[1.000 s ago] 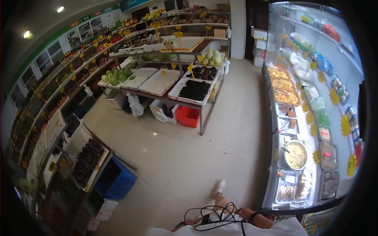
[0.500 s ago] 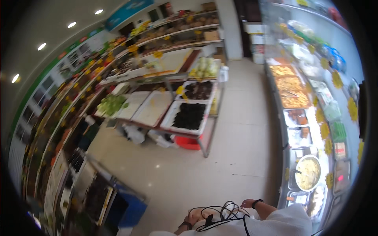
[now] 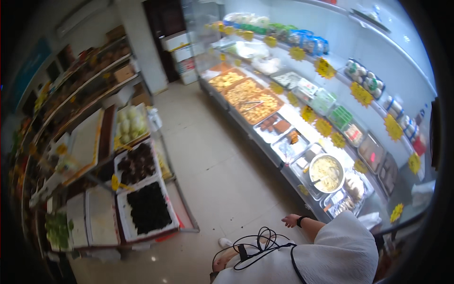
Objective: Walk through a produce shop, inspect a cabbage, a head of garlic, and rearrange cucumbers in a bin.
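Observation:
My right hand (image 3: 290, 220) is held out beside the chilled display case (image 3: 265, 156), with a black band (image 3: 302, 221) on its wrist. Its fingers look stretched out and hold nothing I can see. Low in the view, my left hand (image 3: 226, 260) hangs near my body, partly behind loops of black cable (image 3: 257, 246), so its fingers cannot be made out. Nearest the right hand in the case are a metal tray of pale food (image 3: 341, 205) and a round bowl of yellowish food (image 3: 326, 173) with a spoon.
Trays of golden food (image 3: 253, 102) and wrapped packs (image 3: 340, 116) fill the case, beneath yellow star-shaped tags (image 3: 325, 67). At left, a produce stand (image 3: 189, 208) carries black produce (image 3: 149, 208) and cabbages (image 3: 130, 124). White boxes (image 3: 182, 57) are stacked by a dark door. Tiled floor (image 3: 208, 142) runs between.
My view has turned right toward the display case, and the produce stand has shifted left in the picture. My right arm reaches out further; my hands stay low.

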`<action>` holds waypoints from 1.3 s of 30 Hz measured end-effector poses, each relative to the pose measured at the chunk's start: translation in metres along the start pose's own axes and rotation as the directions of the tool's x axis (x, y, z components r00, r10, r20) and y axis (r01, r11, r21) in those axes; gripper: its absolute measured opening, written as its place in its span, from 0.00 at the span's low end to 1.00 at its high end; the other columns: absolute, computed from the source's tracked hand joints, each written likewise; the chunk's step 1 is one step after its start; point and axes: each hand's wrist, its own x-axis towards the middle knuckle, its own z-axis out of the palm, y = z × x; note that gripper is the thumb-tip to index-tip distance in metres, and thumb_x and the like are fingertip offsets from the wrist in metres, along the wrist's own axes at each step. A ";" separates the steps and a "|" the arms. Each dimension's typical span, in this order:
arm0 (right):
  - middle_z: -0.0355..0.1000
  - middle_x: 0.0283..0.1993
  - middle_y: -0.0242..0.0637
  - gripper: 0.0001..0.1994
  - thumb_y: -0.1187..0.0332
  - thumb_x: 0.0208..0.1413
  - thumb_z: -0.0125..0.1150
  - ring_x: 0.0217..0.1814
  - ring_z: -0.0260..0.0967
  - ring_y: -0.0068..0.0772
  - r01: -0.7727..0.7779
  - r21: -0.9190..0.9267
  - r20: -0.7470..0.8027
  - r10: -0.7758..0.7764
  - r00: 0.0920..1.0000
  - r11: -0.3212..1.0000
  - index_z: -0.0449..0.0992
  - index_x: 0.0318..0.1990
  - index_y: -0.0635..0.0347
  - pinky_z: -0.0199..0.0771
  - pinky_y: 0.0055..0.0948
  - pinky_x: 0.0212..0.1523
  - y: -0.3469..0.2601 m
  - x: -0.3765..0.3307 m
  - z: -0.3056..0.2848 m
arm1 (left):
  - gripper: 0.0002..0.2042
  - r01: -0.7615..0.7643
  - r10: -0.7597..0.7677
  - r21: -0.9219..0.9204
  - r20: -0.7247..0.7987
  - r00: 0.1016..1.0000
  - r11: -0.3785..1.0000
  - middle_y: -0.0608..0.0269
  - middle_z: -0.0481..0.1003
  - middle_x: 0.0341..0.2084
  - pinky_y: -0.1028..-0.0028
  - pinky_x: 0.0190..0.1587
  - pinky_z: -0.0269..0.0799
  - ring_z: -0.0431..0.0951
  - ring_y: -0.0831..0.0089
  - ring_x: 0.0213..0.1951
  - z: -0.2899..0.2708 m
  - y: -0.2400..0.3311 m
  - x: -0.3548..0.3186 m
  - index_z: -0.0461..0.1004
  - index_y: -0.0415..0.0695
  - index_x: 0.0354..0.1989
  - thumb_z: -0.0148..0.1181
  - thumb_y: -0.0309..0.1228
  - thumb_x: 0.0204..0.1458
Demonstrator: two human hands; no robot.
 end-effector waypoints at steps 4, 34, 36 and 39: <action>0.74 0.46 0.40 0.22 0.51 0.60 0.46 0.43 0.74 0.33 0.024 0.360 -0.153 0.034 0.988 0.933 0.71 0.50 0.59 0.77 0.32 0.42 -0.013 -0.028 -0.005 | 0.26 -0.071 0.018 0.169 0.296 0.955 0.983 0.56 0.79 0.35 0.70 0.43 0.72 0.78 0.67 0.39 -0.047 0.017 0.112 0.75 0.40 0.45 0.65 0.50 0.45; 0.77 0.36 0.43 0.19 0.55 0.52 0.47 0.40 0.74 0.46 0.455 -0.009 -0.195 -0.447 0.873 0.891 0.79 0.37 0.59 0.72 0.40 0.46 -0.320 0.273 -0.400 | 0.25 -0.020 0.009 0.481 0.024 1.000 0.876 0.54 0.79 0.36 0.67 0.43 0.72 0.79 0.66 0.39 0.090 0.463 0.359 0.76 0.40 0.40 0.64 0.50 0.45; 0.77 0.32 0.38 0.18 0.56 0.53 0.46 0.35 0.75 0.38 0.385 -0.072 -0.069 -0.389 0.919 0.920 0.78 0.34 0.58 0.74 0.37 0.41 -0.292 0.311 -0.375 | 0.24 0.023 -0.013 0.494 -0.025 1.000 0.869 0.54 0.79 0.36 0.67 0.43 0.72 0.79 0.66 0.39 0.096 0.472 0.372 0.76 0.40 0.40 0.64 0.50 0.45; 0.76 0.31 0.40 0.14 0.62 0.54 0.47 0.33 0.76 0.38 0.619 -0.764 0.413 -0.597 0.687 0.184 0.79 0.35 0.57 0.75 0.39 0.34 -0.263 0.346 -0.330 | 0.21 0.040 -0.002 0.371 -0.102 0.995 0.928 0.51 0.78 0.34 0.65 0.41 0.73 0.79 0.62 0.38 0.087 0.481 0.420 0.77 0.42 0.37 0.61 0.49 0.48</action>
